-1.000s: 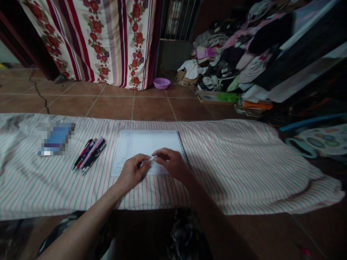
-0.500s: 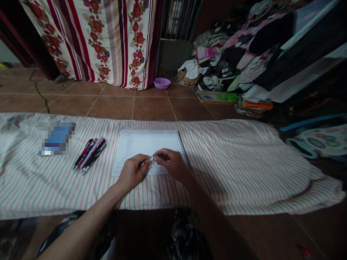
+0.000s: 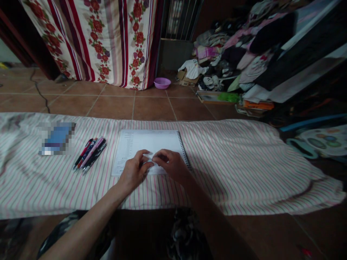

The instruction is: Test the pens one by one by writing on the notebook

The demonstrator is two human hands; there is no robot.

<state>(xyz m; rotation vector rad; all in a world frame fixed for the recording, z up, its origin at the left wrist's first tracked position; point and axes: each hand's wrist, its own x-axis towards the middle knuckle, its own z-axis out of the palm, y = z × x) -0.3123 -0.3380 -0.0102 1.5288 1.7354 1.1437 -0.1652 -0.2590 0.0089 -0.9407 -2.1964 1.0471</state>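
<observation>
A spiral notebook (image 3: 149, 142) lies open on a pink-striped cloth (image 3: 230, 162) spread on the floor. Both my hands meet over its lower edge. My left hand (image 3: 135, 170) and my right hand (image 3: 171, 165) pinch a small thin pen-like thing (image 3: 151, 162) between their fingertips; most of it is hidden by the fingers. A bunch of several pens (image 3: 90, 153) lies on the cloth to the left of the notebook, apart from my hands.
A blurred blue flat thing (image 3: 56, 138) lies at the cloth's left. Beyond are brown floor tiles, a floral curtain (image 3: 108, 39), a purple bowl (image 3: 162, 83) and a heap of clothes and clutter (image 3: 238, 61) at the right.
My hands have closed together, so the thin silver piece seen between them before is now almost covered. My left fingers have lifted slightly. Nothing else moved.
</observation>
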